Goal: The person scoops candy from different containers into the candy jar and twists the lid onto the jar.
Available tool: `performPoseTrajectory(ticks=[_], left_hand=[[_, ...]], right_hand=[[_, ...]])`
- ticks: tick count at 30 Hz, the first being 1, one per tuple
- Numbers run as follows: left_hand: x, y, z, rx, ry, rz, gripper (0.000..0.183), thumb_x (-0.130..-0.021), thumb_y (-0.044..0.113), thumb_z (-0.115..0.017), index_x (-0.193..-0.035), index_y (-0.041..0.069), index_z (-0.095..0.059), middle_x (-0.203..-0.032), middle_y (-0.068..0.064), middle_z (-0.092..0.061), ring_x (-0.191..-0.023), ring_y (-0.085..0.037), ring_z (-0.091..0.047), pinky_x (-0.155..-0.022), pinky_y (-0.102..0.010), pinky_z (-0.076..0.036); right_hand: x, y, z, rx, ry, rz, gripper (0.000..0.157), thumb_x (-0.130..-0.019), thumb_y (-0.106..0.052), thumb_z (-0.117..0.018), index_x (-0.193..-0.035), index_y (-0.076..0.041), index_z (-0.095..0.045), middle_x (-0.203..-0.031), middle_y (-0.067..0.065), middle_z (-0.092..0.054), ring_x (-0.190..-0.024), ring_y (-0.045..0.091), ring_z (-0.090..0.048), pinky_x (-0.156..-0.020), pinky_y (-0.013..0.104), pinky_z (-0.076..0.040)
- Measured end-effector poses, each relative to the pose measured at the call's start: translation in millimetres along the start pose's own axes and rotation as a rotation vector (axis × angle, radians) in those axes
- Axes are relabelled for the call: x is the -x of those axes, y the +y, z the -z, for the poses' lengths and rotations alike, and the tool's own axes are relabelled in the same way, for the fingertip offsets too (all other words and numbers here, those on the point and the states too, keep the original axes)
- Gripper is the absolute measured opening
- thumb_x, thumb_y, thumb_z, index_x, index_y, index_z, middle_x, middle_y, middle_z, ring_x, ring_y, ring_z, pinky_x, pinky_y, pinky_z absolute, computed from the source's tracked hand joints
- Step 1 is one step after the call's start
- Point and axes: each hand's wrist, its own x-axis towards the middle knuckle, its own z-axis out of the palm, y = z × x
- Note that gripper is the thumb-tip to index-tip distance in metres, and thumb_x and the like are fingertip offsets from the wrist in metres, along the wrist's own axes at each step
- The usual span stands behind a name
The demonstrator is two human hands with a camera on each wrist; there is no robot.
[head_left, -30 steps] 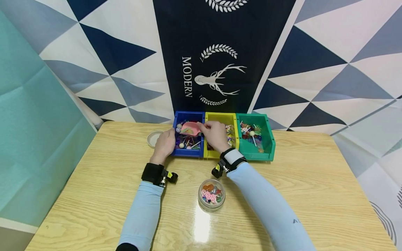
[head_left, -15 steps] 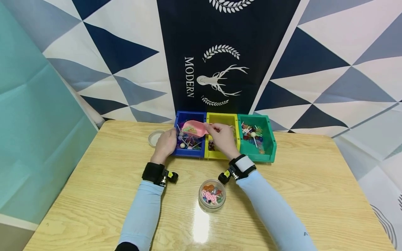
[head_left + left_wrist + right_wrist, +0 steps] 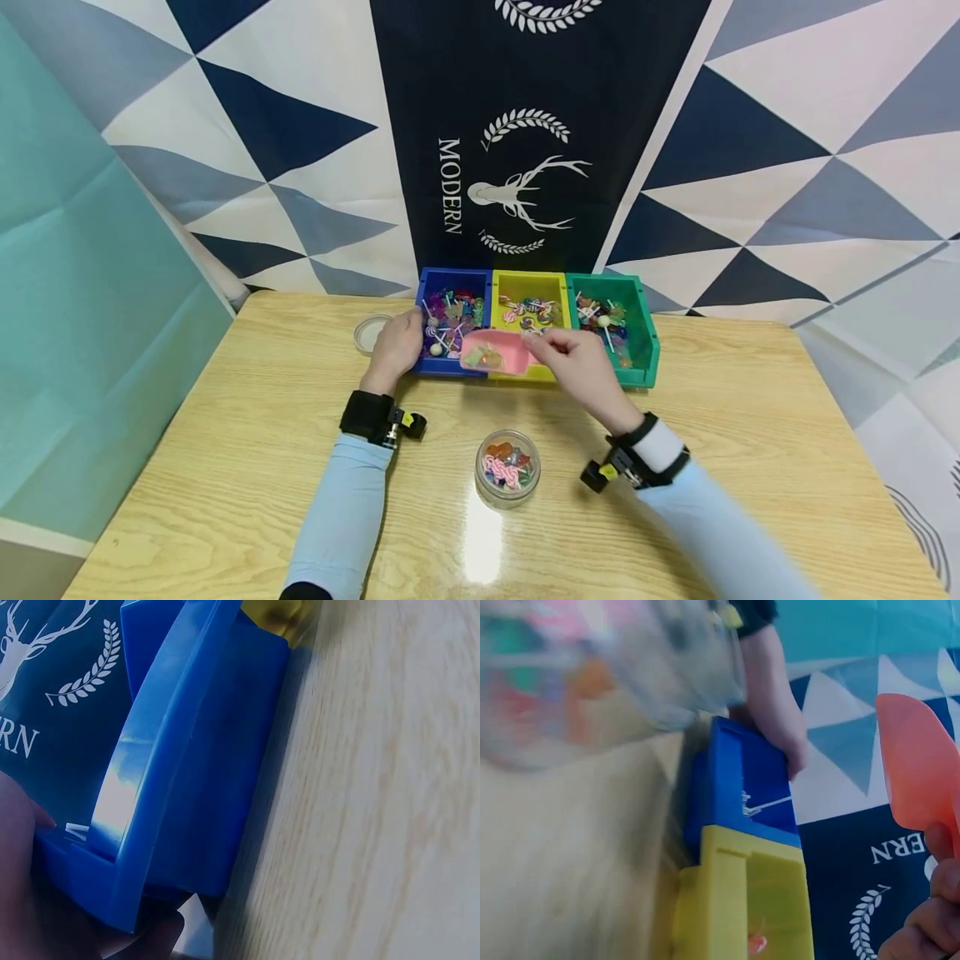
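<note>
My right hand [image 3: 573, 362] pinches the handle of a pink scoop [image 3: 514, 348], held over the front edges of the blue and yellow bins. A few yellowish-green and orange candies [image 3: 483, 357] lie in the scoop. In the right wrist view only the scoop's underside shows, with curled fingers [image 3: 922, 922] at its handle. My left hand [image 3: 399, 342] grips the left side of the blue bin [image 3: 450, 367]; in the left wrist view its thumb is over the rim and fingers are below. Lollipops and colourful wrapped candies fill the blue bin's floor.
A yellow bin [image 3: 528, 284] with swirl lollipops and a green bin [image 3: 643, 346] with mixed candies adjoin the blue one. Nearer me stands a clear jar [image 3: 497, 499] of layered candies. A round lid [image 3: 367, 334] lies left of the bins. A patterned cloth hangs behind.
My right hand has lifted the scoop with its candies out of the blue bin, moving it right and toward me. The left hand stays on the blue bin.
</note>
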Motion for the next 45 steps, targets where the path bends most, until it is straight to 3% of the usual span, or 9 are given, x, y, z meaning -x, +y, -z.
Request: performPoseTrajectory(ticks=[5,10,15,29,38,45], left_hand=[[1.2,1.5,2.0,0.006,-0.013,0.010,0.063,-0.108,0.043,-0.020,-0.143,0.002,-0.053,-0.140,-0.020,-0.054,-0.128,-0.040,-0.050,-0.106,-0.052,-0.037],[0.8,1.3,2.8,0.003,-0.031,0.010,0.062,-0.108,0.042,-0.020,-0.145,0.003,-0.050,-0.143,-0.019,-0.052,-0.131,-0.039,-0.048,-0.108,-0.052,-0.035],[-0.3,1.3,3.7,0.011,-0.043,0.008,0.062,-0.108,0.042,-0.020,-0.146,0.003,-0.049,-0.144,-0.018,-0.051,-0.132,-0.037,-0.047,-0.109,-0.051,-0.034],[-1.8,2.8,4.2,0.009,-0.062,0.012,0.063,-0.108,0.043,-0.018,-0.147,0.004,-0.047,-0.147,-0.017,-0.049,-0.135,-0.035,-0.044,-0.111,-0.049,-0.032],[-0.7,1.9,2.9,-0.001,-0.047,0.011,0.062,-0.108,0.043,-0.019,-0.146,0.003,-0.049,-0.144,-0.018,-0.051,-0.132,-0.037,-0.047,-0.110,-0.051,-0.034],[-1.0,-0.5,3.4,0.000,-0.049,0.011,0.062,-0.108,0.043,-0.019,-0.146,0.004,-0.049,-0.144,-0.018,-0.052,-0.132,-0.037,-0.047,-0.110,-0.051,-0.034]], right_hand=[[29.8,6.1,15.8,0.065,-0.056,0.047,0.032,-0.099,-0.037,-0.063,-0.074,-0.020,-0.072,-0.061,-0.003,-0.054,-0.056,0.018,-0.042,-0.054,0.030,-0.033],[53.9,9.3,24.6,0.093,-0.116,0.088,0.028,-0.099,-0.028,-0.066,-0.072,-0.021,-0.069,-0.056,-0.009,-0.040,-0.053,0.011,-0.038,-0.051,0.028,-0.029],[65.7,11.0,28.8,0.151,-0.151,0.123,0.027,-0.097,-0.025,-0.068,-0.070,-0.023,-0.067,-0.055,-0.014,-0.035,-0.052,0.006,-0.036,-0.049,0.025,-0.028],[73.2,1.3,36.3,0.292,-0.169,0.312,0.025,-0.093,-0.021,-0.073,-0.071,-0.031,-0.067,-0.056,-0.023,-0.031,-0.049,-0.002,-0.031,-0.046,0.018,-0.025],[71.6,-6.2,35.6,0.494,-0.125,0.623,0.026,-0.091,-0.023,-0.075,-0.069,-0.027,-0.061,-0.060,-0.022,-0.046,-0.053,-0.007,-0.040,-0.048,0.012,-0.031],[68.7,-15.9,35.5,0.548,-0.136,0.732,0.029,-0.092,-0.026,-0.073,-0.068,-0.026,-0.057,-0.060,-0.020,-0.039,-0.053,-0.005,-0.039,-0.049,0.013,-0.032]])
